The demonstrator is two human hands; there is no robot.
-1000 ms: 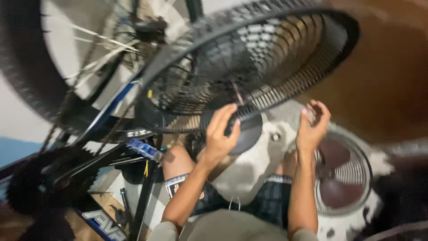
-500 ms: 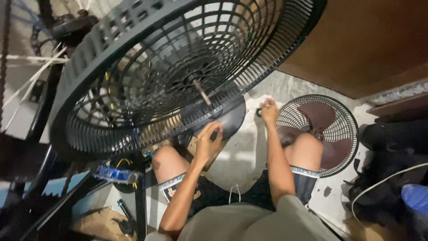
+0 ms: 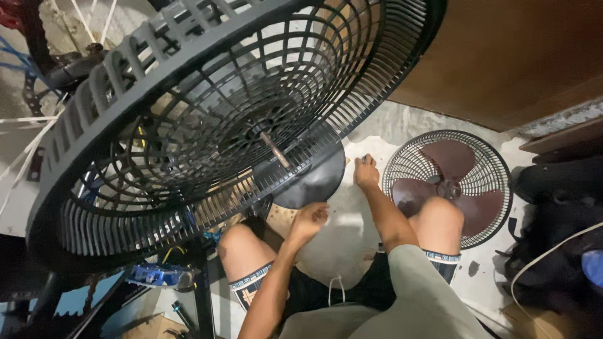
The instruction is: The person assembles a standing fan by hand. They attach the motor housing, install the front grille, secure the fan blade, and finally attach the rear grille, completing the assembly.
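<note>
On a cramped concrete floor (image 3: 339, 232), a black fan guard (image 3: 207, 119) fills the foreground; it looks light and stiff, best gripped at its rim. The left hand (image 3: 309, 220) curls loosely beneath it; the right hand (image 3: 366, 172) presses knuckles-down, its contents hidden.

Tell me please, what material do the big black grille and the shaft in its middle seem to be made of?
The big black grille looks like moulded plastic with a matt finish: its ribs are thick and flat, with an even dull sheen. The shaft at its centre seems to be bare metal, thin and straight, dull brownish-grey, perhaps tarnished; the picture leaves that open.
</note>
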